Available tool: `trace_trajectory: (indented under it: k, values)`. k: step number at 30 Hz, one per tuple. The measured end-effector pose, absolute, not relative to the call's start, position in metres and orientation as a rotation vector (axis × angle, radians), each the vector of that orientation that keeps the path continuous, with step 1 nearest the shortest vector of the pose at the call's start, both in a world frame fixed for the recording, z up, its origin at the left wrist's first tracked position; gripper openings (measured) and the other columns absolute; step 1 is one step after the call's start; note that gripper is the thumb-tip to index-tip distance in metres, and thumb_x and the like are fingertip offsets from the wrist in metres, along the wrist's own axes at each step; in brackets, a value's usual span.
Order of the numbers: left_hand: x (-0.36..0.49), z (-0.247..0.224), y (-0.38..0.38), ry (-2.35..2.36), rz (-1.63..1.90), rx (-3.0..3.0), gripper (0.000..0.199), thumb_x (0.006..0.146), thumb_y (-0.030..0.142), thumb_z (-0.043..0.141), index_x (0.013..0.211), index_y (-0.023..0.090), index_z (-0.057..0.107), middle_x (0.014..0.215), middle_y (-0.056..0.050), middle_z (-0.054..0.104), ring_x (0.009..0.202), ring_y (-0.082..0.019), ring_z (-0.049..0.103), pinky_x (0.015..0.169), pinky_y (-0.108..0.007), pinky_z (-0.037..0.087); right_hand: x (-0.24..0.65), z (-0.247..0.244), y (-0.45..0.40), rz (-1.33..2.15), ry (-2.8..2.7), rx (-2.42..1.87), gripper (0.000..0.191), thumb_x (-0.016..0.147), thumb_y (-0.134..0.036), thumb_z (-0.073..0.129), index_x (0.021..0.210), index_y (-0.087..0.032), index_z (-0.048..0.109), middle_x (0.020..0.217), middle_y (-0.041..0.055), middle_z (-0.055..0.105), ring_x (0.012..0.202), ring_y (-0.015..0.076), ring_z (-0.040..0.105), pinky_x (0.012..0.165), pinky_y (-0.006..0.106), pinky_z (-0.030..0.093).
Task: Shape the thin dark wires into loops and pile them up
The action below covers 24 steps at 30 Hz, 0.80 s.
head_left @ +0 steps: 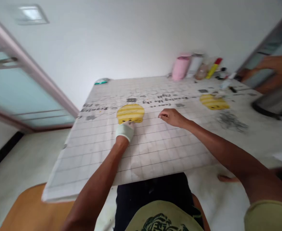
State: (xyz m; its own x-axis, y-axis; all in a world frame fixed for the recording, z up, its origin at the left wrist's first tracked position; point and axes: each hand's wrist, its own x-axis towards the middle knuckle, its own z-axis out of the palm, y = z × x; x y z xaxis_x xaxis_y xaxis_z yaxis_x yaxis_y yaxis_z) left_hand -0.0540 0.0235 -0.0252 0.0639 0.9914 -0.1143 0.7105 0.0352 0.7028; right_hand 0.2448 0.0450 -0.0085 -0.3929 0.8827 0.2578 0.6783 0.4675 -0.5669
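My left hand (125, 130) wears a pale white covering over the palm and wrist, with the fingertips bare. It rests at the lower edge of a yellow striped print (130, 112) on the tablecloth. Its fingers look drawn together, and what they hold, if anything, is too small to make out. To the right, my right hand (172, 117) is closed in a pinch just over the cloth. Nothing I can name shows between its thumb and finger. A loose tangle of thin dark strands (232, 121) lies farther right, below a second yellow print (214, 102).
A gridded white tablecloth (150, 154) covers the table. Along the wall stand a pink cup (180, 68), a white container (195, 65) and a yellow-and-red tube (213, 68). A green-edged object (101, 81) lies at the back left corner. Another person's hand (277, 65) blurs at right.
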Motion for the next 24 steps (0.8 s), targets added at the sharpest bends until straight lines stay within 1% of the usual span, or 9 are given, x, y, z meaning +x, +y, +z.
trace_trajectory:
  k: [2,5,9,12,14,16,19,22,24]
  values:
    - [-0.052,-0.023,0.024,1.83,0.552,1.772,0.03,0.102,0.031,0.043,0.09,0.015,0.066,0.104,-0.019,0.074,0.115,-0.035,0.064,0.097,-0.042,0.044,0.281,-0.005,0.009,0.57,-2.17,-1.3,0.019,0.092,-0.032,0.061,0.082,-0.023,0.075,0.087,0.004,0.071,0.08,0.0196,0.061,0.076,0.031,0.042]
    - [-0.051,-0.023,0.029,1.993,0.387,1.944,0.038,0.099,0.041,0.044,0.094,0.017,0.072,0.111,-0.019,0.077,0.111,-0.037,0.068,0.091,-0.041,0.05,0.344,0.004,-0.036,0.535,-2.055,-1.442,0.015,0.09,-0.031,0.066,0.081,-0.023,0.075,0.085,0.0039,0.071,0.078,0.0186,0.059,0.076,0.031,0.041]
    - [-0.05,-0.022,0.029,2.006,0.315,2.024,0.044,0.098,0.042,0.039,0.099,0.018,0.075,0.115,-0.019,0.077,0.111,-0.038,0.069,0.085,-0.039,0.052,0.451,0.024,-0.08,0.182,-1.741,-1.908,0.018,0.093,-0.031,0.063,0.088,-0.019,0.075,0.088,0.0074,0.073,0.08,0.0212,0.061,0.079,0.035,0.042]
    - [-0.049,-0.019,0.027,2.041,0.285,2.043,0.045,0.099,0.044,0.039,0.098,0.017,0.075,0.113,-0.02,0.077,0.106,-0.038,0.07,0.083,-0.041,0.052,0.528,0.035,-0.102,0.0,-1.389,-2.324,0.019,0.091,-0.026,0.059,0.092,-0.017,0.076,0.082,0.0091,0.074,0.081,0.0253,0.066,0.076,0.036,0.046]
    - [-0.049,-0.019,0.026,2.054,0.283,2.04,0.045,0.099,0.044,0.039,0.096,0.018,0.075,0.111,-0.019,0.077,0.104,-0.038,0.07,0.082,-0.041,0.052,0.562,0.037,-0.112,-0.044,-1.328,-2.442,0.017,0.087,-0.019,0.06,0.087,-0.015,0.077,0.083,0.0129,0.075,0.084,0.0286,0.068,0.077,0.038,0.047]
    - [-0.05,-0.02,0.027,2.051,0.28,2.043,0.044,0.099,0.044,0.039,0.094,0.018,0.074,0.111,-0.019,0.077,0.104,-0.038,0.07,0.082,-0.042,0.053,0.576,0.035,-0.119,-0.076,-1.387,-2.509,0.016,0.085,-0.017,0.062,0.084,-0.016,0.077,0.091,0.0146,0.077,0.091,0.0303,0.069,0.081,0.039,0.048]
    - [-0.053,-0.024,0.032,2.032,0.27,2.062,0.043,0.099,0.045,0.039,0.094,0.02,0.074,0.112,-0.016,0.077,0.103,-0.037,0.07,0.081,-0.041,0.053,0.565,0.034,-0.131,-0.084,-1.508,-2.494,0.018,0.087,-0.019,0.062,0.091,-0.016,0.079,0.103,0.0146,0.077,0.099,0.0285,0.069,0.088,0.038,0.047]
    - [-0.052,-0.028,0.038,2.072,0.244,2.078,0.043,0.1,0.045,0.038,0.092,0.022,0.073,0.108,-0.011,0.079,0.098,-0.033,0.07,0.076,-0.038,0.053,0.524,0.047,-0.146,-0.056,-1.635,-2.322,0.027,0.097,-0.025,0.056,0.104,-0.011,0.079,0.11,0.018,0.076,0.099,0.0237,0.067,0.091,0.036,0.047]
    - [-0.05,-0.027,0.037,2.115,0.223,2.089,0.041,0.102,0.043,0.038,0.09,0.023,0.073,0.104,-0.006,0.079,0.095,-0.029,0.07,0.075,-0.035,0.053,0.487,0.059,-0.153,0.034,-1.727,-2.216,0.035,0.105,-0.034,0.05,0.115,-0.013,0.076,0.106,0.0141,0.076,0.091,0.019,0.066,0.086,0.032,0.049]
